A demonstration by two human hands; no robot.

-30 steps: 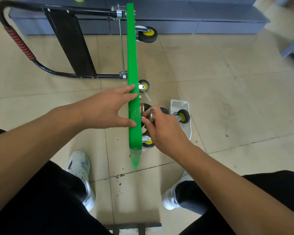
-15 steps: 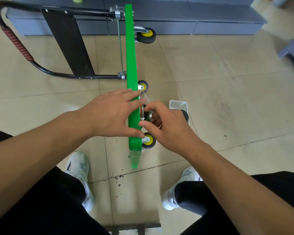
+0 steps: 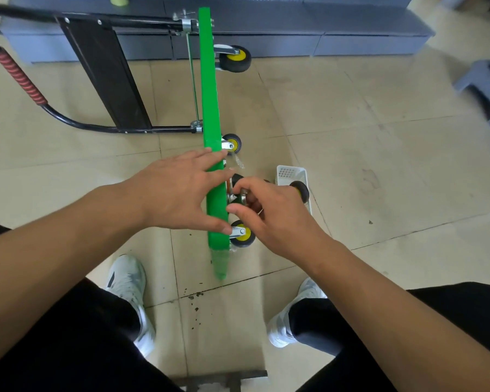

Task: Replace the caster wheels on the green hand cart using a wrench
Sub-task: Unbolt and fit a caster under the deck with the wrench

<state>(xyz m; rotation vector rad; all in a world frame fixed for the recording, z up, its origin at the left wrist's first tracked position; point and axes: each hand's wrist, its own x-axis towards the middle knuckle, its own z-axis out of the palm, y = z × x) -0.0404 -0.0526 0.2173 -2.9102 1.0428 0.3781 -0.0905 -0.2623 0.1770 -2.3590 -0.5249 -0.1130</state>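
The green hand cart [image 3: 210, 89] stands on its side edge, its deck seen as a narrow green strip and its black handle [image 3: 17, 77] lying to the left. Three yellow-hubbed casters stick out on the right of the deck: a far caster [image 3: 235, 59], a middle caster [image 3: 233, 143] and a near caster [image 3: 243, 236]. My left hand [image 3: 176, 190] rests with spread fingers across the deck's top edge. My right hand [image 3: 269, 213] pinches the metal fitting of another caster [image 3: 236, 190] held against the deck between the middle and near ones. No wrench is visible.
A small white basket [image 3: 287, 172] lies on the tiled floor just right of my right hand, with a loose black caster wheel [image 3: 301, 190] at it. Low grey cabinets [image 3: 351, 38] run along the back. A grey stool [image 3: 487, 86] stands far right. My shoes flank the cart's near end.
My right hand has slid up off the near caster, which now shows, and its fingers have shifted on the fitting. My left hand has stayed on the deck.
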